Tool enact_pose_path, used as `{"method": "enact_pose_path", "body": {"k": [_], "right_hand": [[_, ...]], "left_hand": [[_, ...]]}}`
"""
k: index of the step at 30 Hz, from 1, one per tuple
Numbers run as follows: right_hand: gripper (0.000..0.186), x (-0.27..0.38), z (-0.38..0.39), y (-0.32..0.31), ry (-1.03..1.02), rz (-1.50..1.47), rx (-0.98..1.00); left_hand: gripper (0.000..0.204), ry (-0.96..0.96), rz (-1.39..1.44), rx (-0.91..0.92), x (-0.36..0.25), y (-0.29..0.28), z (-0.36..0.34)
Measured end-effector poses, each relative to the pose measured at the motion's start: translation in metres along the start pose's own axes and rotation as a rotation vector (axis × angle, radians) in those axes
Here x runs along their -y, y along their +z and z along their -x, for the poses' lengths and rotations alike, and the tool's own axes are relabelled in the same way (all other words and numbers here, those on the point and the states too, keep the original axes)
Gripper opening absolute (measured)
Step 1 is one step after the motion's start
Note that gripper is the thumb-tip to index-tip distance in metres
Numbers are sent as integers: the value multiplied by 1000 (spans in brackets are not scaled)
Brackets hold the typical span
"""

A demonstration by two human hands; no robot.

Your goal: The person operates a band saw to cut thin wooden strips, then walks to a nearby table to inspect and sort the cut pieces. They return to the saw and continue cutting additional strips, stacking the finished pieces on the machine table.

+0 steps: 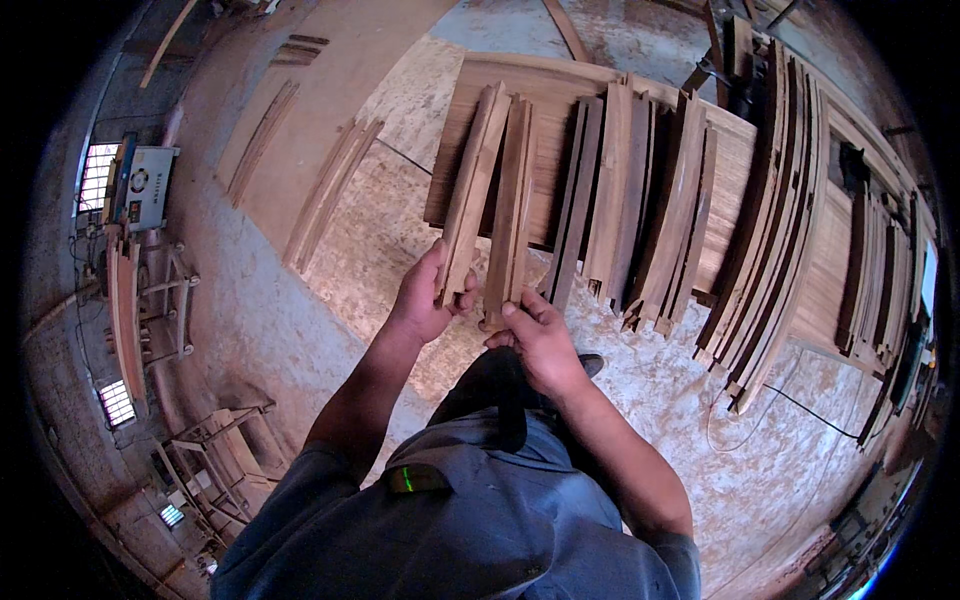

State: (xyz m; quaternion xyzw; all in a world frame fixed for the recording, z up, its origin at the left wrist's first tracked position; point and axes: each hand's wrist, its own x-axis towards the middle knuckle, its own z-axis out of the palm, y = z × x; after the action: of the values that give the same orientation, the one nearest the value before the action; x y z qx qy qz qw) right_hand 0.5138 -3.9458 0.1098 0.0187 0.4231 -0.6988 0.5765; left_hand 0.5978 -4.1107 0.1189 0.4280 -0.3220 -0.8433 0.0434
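Note:
My left hand (428, 298) is closed round the near end of a light brown wooden strip (474, 180), whose far end lies over the wooden panel. Beside it, my right hand (540, 338) grips the near end of a second wooden strip (512, 200) with a grooved edge. The two strips lean side by side, slightly apart, pointing away from me. Just right of them, a darker wooden strip (577, 200) rests on the wide wooden panel (548, 135), touched by neither hand.
More strips (665, 215) lie across the panel to the right, with a long stack (775, 230) beyond them. Loose strips (335, 190) rest on the floor at left. A grey machine (150, 188) and a wooden frame (225, 450) stand at far left. A cable (810, 412) runs at right.

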Motion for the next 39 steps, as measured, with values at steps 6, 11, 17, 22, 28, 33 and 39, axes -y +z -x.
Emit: {"method": "enact_pose_path", "body": {"k": [6,11,17,22,28,33,39], "right_hand": [[32,4,3,2,35,33,-1],[34,-2,0,-2,31,34,17],[34,-1,2,1,27,32,5],[30,-6,1,0,34,30,18],[27,-10,0,1,47,39,13],[27,-14,-4,2,40,61,11],[32,-17,-6,-2,76,94,51]], "left_hand": [[44,98,-124,-50,1,1,-2],[34,395,-693,-322,4,3,-11],[52,617,-1255,-631,12,11,-22],[55,648,-1353,-635,13,11,-22],[52,510,-1211,-530,3,10,-23],[46,566,-1169,-466,5,3,-25],[45,956,-1546,-552,-5,9,-13]]}}
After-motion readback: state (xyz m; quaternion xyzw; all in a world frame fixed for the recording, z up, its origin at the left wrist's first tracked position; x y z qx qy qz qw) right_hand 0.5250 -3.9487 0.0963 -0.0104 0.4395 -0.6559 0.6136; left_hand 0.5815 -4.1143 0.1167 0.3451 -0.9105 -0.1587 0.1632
